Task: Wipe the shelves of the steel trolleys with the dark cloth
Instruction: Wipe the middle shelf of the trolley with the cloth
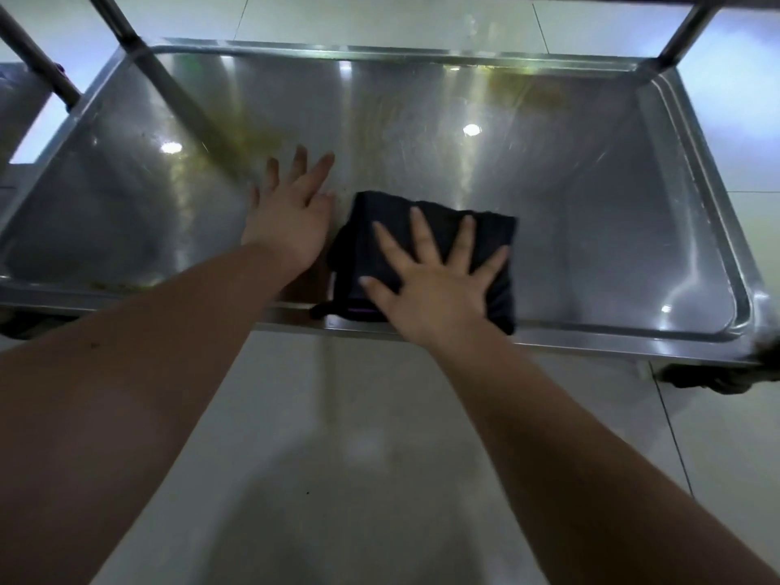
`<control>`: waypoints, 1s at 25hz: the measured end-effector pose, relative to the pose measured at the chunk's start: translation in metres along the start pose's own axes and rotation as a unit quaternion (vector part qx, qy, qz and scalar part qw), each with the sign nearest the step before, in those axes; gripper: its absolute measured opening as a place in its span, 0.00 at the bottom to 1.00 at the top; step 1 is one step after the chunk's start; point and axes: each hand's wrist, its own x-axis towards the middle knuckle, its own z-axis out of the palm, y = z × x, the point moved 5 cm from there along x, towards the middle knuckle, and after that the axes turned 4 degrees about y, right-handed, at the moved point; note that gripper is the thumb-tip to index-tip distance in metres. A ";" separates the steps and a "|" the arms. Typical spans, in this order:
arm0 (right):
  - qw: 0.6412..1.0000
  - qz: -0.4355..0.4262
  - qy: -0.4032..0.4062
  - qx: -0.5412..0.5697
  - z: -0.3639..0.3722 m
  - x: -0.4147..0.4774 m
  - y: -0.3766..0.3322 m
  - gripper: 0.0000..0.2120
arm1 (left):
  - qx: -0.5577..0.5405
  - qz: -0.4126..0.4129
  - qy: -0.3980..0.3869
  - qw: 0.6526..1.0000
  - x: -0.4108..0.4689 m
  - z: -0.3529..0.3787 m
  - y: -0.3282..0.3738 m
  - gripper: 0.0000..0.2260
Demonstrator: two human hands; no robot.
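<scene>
right hand [434, 280] lies flat, fingers spread, pressing the cloth [426, 259] at the shelf [548, 196] front edge; unwiped steel stretches ahead. left hand [291, 213] open, empty, just beside.

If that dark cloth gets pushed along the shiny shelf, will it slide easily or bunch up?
The dark cloth looks soft and folded, so it would probably go floppy if lifted. Pressed flat under the right hand, it likely glides over the smooth steel shelf, though its loose near edge may bunch.
</scene>
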 end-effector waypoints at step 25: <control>0.996 0.026 0.084 -0.025 0.007 0.001 0.071 0.32 | 0.227 0.109 -0.027 0.968 0.028 0.057 0.024 0.35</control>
